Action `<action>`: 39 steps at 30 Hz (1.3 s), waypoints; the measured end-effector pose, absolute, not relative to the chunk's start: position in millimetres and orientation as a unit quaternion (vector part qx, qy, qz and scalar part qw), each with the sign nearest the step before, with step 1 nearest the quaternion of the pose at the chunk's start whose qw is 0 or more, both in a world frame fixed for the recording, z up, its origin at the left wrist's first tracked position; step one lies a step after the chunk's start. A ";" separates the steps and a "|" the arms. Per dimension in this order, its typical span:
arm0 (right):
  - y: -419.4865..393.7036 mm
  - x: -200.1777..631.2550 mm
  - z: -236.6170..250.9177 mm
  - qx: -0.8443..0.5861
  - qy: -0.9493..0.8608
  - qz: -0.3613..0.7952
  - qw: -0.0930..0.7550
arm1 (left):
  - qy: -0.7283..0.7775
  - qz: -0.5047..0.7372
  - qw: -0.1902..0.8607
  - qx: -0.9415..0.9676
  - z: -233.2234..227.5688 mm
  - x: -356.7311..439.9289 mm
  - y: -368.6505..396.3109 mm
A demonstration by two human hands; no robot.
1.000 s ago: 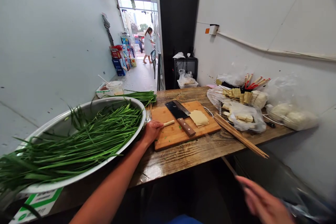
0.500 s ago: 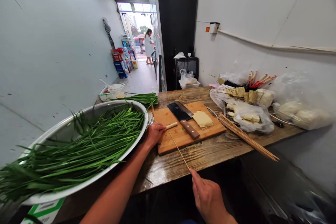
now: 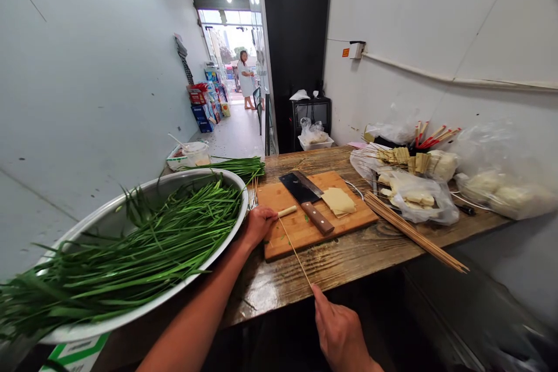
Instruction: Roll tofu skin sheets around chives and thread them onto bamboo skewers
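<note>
My left hand (image 3: pixel 260 224) is closed on a pale rolled tofu sheet (image 3: pixel 288 210) over the left part of the wooden cutting board (image 3: pixel 279 247). In my right hand (image 3: pixel 337 322), below the table's front edge, a thin wooden skewer (image 3: pixel 298 256) is pinched by its near end. The skewer slants up and left, and its far tip meets the roll close to my left fingers. Whether the tip has pierced the roll I cannot tell. On the board lie a cleaver (image 3: pixel 318 218) with a brown handle and a small stack of flat tofu sheets (image 3: pixel 339 201).
A large metal basin (image 3: pixel 235 177) full of long green chives (image 3: pixel 174 244) stands at the left. Loose skewers (image 3: pixel 414 232) jut past the table's front edge. Plastic bags and finished skewers (image 3: pixel 399 155) crowd the right end. A person (image 3: pixel 245 78) stands at the far doorway.
The skewer's far tip has moved up to the roll beside my left fingers as my right hand shifted slightly. The person at the doorway has turned.
</note>
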State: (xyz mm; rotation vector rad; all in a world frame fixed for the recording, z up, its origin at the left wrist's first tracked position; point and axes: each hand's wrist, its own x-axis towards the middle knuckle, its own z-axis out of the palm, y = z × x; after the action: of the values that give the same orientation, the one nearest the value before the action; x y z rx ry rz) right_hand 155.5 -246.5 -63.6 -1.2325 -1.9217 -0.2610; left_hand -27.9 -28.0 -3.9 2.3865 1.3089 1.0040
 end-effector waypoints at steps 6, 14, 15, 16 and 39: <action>-247.0 154.5 -64.6 -0.482 -0.772 -0.095 0.403 | 0.446 0.338 0.118 0.820 -0.7 -26.5 -30.4; -248.2 152.3 -58.1 -0.471 -0.773 -0.091 0.415 | 0.459 0.330 0.123 0.816 1.0 -26.3 -31.1; -248.0 152.0 -57.4 -0.470 -0.773 -0.090 0.416 | 0.459 0.330 0.124 0.816 1.1 -26.3 -31.2; -247.7 151.8 -56.9 -0.469 -0.773 -0.089 0.417 | 0.458 0.330 0.124 0.816 1.2 -26.4 -31.3; -249.0 147.5 -54.7 -0.466 -0.776 -0.086 0.417 | 0.444 0.331 0.141 0.821 2.5 -28.3 -31.0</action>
State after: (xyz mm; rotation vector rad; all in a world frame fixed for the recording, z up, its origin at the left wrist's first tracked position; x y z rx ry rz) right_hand 147.5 -249.0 -54.7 -1.1702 -1.9468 -0.2161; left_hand -28.3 -31.0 2.5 2.3697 1.2830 0.9557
